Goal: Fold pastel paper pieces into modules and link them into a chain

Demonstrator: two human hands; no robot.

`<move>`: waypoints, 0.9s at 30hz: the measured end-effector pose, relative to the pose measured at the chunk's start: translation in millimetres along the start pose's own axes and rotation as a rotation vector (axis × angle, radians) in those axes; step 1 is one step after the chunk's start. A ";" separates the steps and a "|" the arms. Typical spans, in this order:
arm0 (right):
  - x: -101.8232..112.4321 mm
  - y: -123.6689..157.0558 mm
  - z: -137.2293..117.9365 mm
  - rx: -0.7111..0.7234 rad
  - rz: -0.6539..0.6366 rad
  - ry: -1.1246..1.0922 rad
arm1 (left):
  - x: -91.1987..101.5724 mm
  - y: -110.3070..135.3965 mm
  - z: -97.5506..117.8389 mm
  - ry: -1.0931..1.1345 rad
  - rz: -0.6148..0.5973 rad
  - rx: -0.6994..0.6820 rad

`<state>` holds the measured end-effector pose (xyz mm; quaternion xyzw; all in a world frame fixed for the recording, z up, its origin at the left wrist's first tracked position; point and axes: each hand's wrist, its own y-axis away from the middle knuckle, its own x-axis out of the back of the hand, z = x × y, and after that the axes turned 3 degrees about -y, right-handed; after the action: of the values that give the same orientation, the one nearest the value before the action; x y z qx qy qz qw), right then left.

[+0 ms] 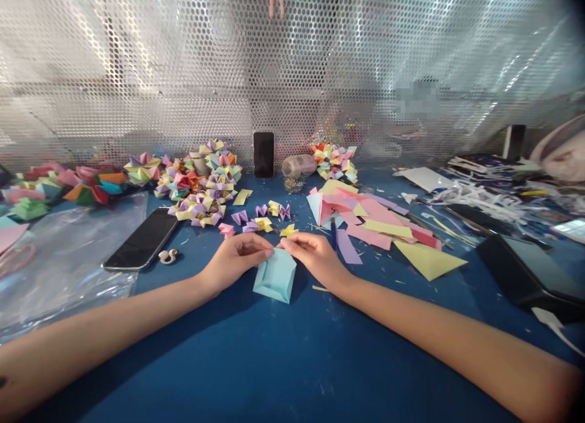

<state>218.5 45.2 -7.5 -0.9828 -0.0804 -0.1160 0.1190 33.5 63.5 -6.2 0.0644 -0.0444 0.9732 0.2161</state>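
A light blue folded paper (pixel 275 277) lies on the blue table (pixel 274 362) in front of me. My left hand (pixel 237 256) pinches its upper edge from the left, fingers closed on the paper. My right hand (pixel 311 254) pinches the same top edge from the right, and the fingertips of both hands nearly meet. Just beyond my hands lie small folded paper pieces (pixel 262 219) in purple, yellow and pink.
A black phone (pixel 142 240) and a small ring-like object (pixel 168 256) lie at left beside a clear plastic bag (pixel 59 258). Heaps of folded colourful paper (pixel 201 179) line the back. Loose coloured sheets (pixel 375 225) lie right, a second phone (pixel 264 154) stands against the mesh wall, dark tablet (pixel 530 277) far right.
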 end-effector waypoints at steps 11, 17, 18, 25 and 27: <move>-1.9 -0.3 1.2 0.004 -0.027 -0.042 | 1.7 -0.9 -4.5 0.008 -0.011 -0.035; -1.5 -0.8 3.8 0.043 -0.027 -0.029 | 0.6 1.1 -0.6 -0.001 -0.017 -0.007; -1.5 -0.7 3.9 0.058 -0.027 -0.026 | 0.2 1.1 -0.4 -0.004 -0.022 0.002; -2.2 1.8 3.3 0.111 -0.058 0.042 | 0.8 -0.5 -4.0 -0.103 -0.047 -0.023; -2.3 2.5 3.3 0.079 -0.061 0.078 | 1.2 -0.4 -3.6 -0.080 -0.042 -0.025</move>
<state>217.4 43.3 -11.7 -0.9692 -0.1102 -0.1543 0.1570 32.2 64.8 -9.5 0.1014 -0.0640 0.9645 0.2352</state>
